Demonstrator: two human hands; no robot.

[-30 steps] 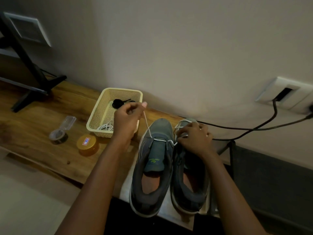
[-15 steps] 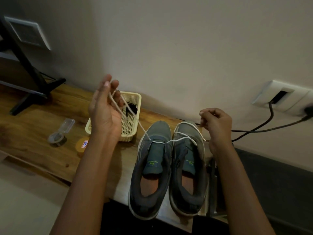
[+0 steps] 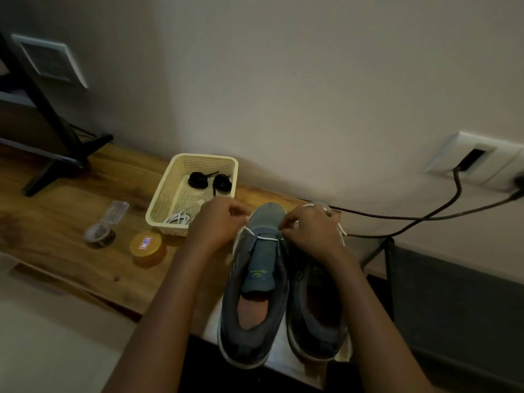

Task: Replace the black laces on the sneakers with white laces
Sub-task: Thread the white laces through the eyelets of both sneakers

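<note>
Change noted in the head view, the only one supplied. Half a second back both hands were raised and spread wide, drawing the lace ends up and out. Now the left hand (image 3: 218, 222) and the right hand (image 3: 309, 231) have dropped and closed in over the toes of the pair, just beside the basket (image 3: 167, 194).

Left hand fingers are curled and pinch one end of the white lace (image 3: 268, 238) at the near corner of the basket. Right hand fingers are curled and pinch the other run of it, on the side away from the basket.

The lace shows a single straight bar across the lowest eyelets of the basket-side sneaker (image 3: 255, 279). Further white loops lie round the toe of the other sneaker (image 3: 314, 307); the right hand partly hides it, so its lacing cannot be read. Both sneakers stand side by side, toes to the wall, next to the basket.

Inside the basket are two coiled black laces (image 3: 198, 180) at the wall end and a bundled spare lace (image 3: 178, 218) at the near end. On the far side of the basket from the sneakers sit a gold tin (image 3: 146, 245) and a clear plastic case (image 3: 105, 225).

Assessment: the slack appears taken up and the first row seated. The black laces are already out. The crossings up through the remaining eyelets are judged barely begun
</note>
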